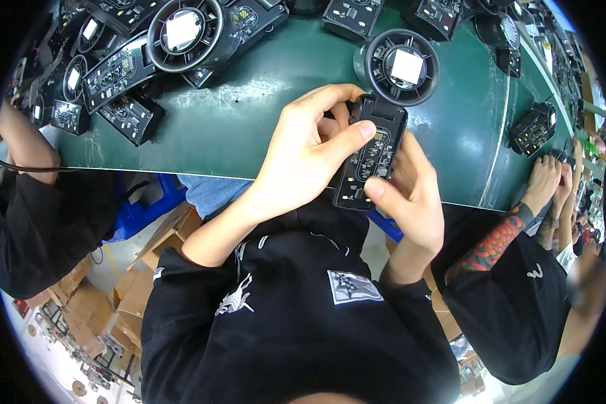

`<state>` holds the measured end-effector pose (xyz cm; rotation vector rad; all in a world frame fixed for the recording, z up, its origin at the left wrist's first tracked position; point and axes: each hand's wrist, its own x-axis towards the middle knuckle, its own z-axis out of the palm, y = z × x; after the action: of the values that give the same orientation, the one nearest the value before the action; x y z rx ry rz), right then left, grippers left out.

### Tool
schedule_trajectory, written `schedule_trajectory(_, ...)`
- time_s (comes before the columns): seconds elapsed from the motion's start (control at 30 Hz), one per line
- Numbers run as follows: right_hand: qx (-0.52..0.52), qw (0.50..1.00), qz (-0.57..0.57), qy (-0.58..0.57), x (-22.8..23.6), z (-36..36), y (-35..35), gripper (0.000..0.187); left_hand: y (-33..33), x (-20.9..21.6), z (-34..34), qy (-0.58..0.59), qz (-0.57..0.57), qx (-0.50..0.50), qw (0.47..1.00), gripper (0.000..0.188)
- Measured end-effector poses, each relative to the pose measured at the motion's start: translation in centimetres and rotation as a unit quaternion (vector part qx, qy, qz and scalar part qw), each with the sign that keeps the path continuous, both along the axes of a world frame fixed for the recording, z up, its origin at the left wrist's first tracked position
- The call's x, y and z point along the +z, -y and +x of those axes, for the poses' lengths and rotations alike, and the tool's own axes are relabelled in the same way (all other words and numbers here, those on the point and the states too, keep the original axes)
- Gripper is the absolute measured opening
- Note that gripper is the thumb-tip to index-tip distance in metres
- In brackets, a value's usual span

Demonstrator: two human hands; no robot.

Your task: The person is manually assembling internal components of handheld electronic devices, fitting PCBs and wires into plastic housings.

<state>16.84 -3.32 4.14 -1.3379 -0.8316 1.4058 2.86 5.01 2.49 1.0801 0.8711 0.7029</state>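
Note:
Between my two hands is a black handheld fan (374, 151), its round ringed head pointing away from me and a white square at the hub. A circuit board with small parts and a tiny yellowish display shows along its handle. My left hand (313, 145) grips the handle from the left, thumb pressed on the board near the display. From the right, my right hand (411, 195) wraps the lower handle, its thumb lying on the board's lower end. The fingers behind the handle are partly hidden.
A green worktable (249, 108) carries several similar fans (185, 34) piled at the far left, with more along the back. Another black unit (533, 129) lies to the right, near a co-worker's tattooed forearm (491, 242). A second co-worker's arm (27, 145) rests at the left edge.

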Motion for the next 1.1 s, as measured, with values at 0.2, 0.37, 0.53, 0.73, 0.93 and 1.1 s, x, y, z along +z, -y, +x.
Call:
schedule_trajectory(0.2,0.01,0.997,-0.038,0.064,0.3,-0.3,-0.4,0.073,-0.1,0.0,0.3,-0.007,-0.005,-0.006,1.0,0.029)
schedule_trajectory(0.37,0.0,0.997,-0.027,0.073,0.0,-0.5,-0.3,0.073,0.1,0.0,0.3,0.022,-0.03,0.008,0.999,0.028)
schedule_trajectory(0.53,-0.005,0.999,-0.011,0.041,-0.3,-0.3,-0.1,0.074,0.1,-0.2,0.7,-0.002,-0.001,0.017,1.0,0.026)
schedule_trajectory(0.73,0.007,0.999,-0.001,0.032,-0.3,-0.1,0.4,0.075,0.0,0.0,0.6,0.008,0.011,0.013,1.0,0.023)
schedule_trajectory(0.93,0.041,0.995,-0.032,0.09,0.7,0.1,0.1,0.075,0.3,-0.1,0.6,0.021,0.007,0.028,0.999,0.021)
schedule_trajectory(1.1,0.025,0.999,-0.035,0.017,0.1,0.5,0.1,0.077,0.3,-0.4,0.7,-0.014,0.03,0.023,0.999,0.023)
